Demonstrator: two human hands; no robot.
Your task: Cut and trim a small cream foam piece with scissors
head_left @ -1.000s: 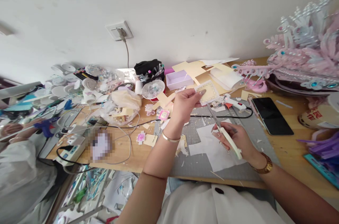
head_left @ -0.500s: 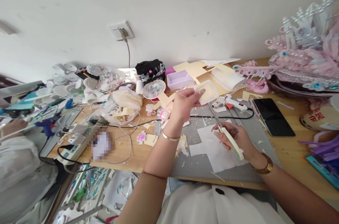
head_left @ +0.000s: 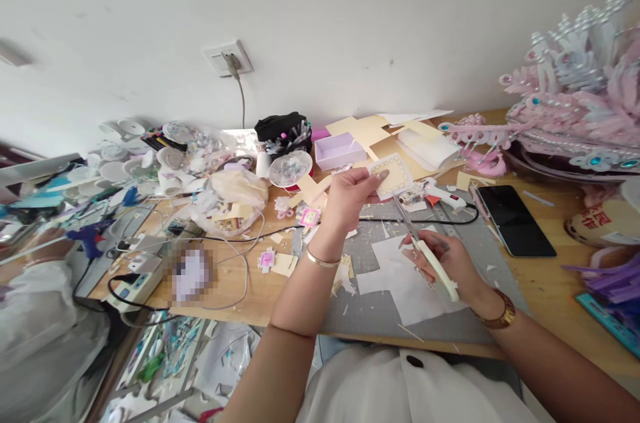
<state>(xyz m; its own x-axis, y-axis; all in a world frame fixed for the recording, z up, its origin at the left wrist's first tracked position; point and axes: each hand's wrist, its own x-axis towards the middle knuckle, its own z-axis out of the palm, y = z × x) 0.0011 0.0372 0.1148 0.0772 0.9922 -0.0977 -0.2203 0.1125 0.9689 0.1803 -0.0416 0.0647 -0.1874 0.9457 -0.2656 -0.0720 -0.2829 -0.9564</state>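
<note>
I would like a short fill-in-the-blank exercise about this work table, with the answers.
The left hand holds a card; the right hand holds cream-handled ____.
The plug sits in a socket on the ____.
In the picture, the phone lies to the ____ of the glue gun.
The mat under the white paper is ____.

Missing words: scissors; wall; right; grey.

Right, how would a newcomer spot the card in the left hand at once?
Find the grey mat on the wooden table. Above its far part, the left hand holds a small card, with the scissors pointing at its lower edge. Unlike the plain yellow sheets behind, it has a white border and a chain-like pattern.
</note>
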